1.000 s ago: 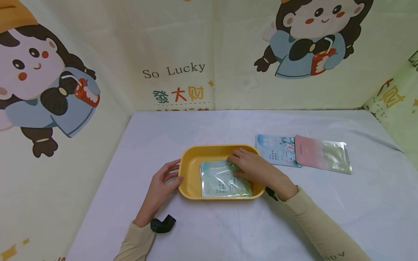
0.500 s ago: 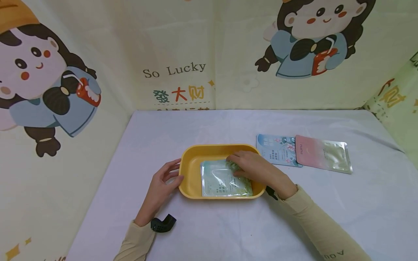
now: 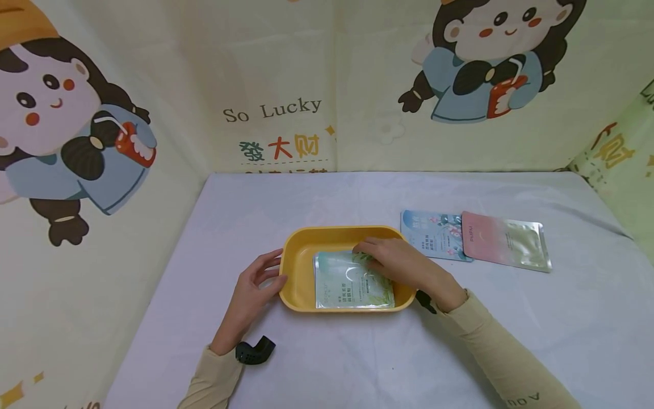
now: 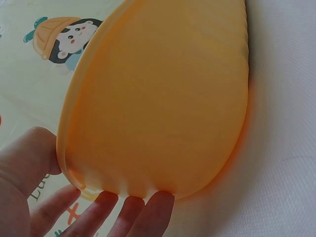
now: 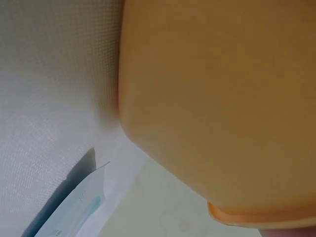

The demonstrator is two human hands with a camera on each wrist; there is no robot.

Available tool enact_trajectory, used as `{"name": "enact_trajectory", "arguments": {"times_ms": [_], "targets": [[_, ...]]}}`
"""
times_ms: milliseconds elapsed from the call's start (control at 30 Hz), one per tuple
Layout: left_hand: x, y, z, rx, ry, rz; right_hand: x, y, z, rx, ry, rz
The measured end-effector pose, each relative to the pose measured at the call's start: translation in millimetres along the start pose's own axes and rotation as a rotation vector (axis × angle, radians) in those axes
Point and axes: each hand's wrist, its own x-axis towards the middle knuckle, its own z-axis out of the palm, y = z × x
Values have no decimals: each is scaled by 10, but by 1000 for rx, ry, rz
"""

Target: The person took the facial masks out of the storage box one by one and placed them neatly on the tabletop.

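Observation:
A yellow tray [image 3: 297, 257] stands mid-table, with a pale green sheet mask packet [image 3: 337, 284] lying in its right part. My right hand [image 3: 403, 262] reaches over the tray's right end. Its curled fingers grip the packet near its far right corner, and the fingertips are partly hidden. At the tray's left end, my left hand [image 3: 255, 284] holds the rim. In the left wrist view, the fingers [image 4: 129, 210] press the outer wall and the thumb lies at the rim. The right wrist view is mostly filled by the tray's outer wall [image 5: 222, 108].
Right of the tray, a blue sheet mask packet [image 3: 434, 236] lies flat, overlapped by a pink and silver packet [image 3: 503, 241]. White cloth [image 3: 357, 363] covers the table. Printed cartoon sheets [image 3: 368, 113] hang behind it and at the sides.
My right hand's raised fingers have come down and drawn together over the green packet. The tray and left hand have stayed in place.

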Motion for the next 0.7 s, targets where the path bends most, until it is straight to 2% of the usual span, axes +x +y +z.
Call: {"name": "enact_trajectory", "arguments": {"times_ms": [333,700], "targets": [[-3,-11,2,-5,-1,23,-42,60,-70,161,-10,7],[-1,-40,7,8,-2,39,-89,97,-152,282,-9,-76]]}}
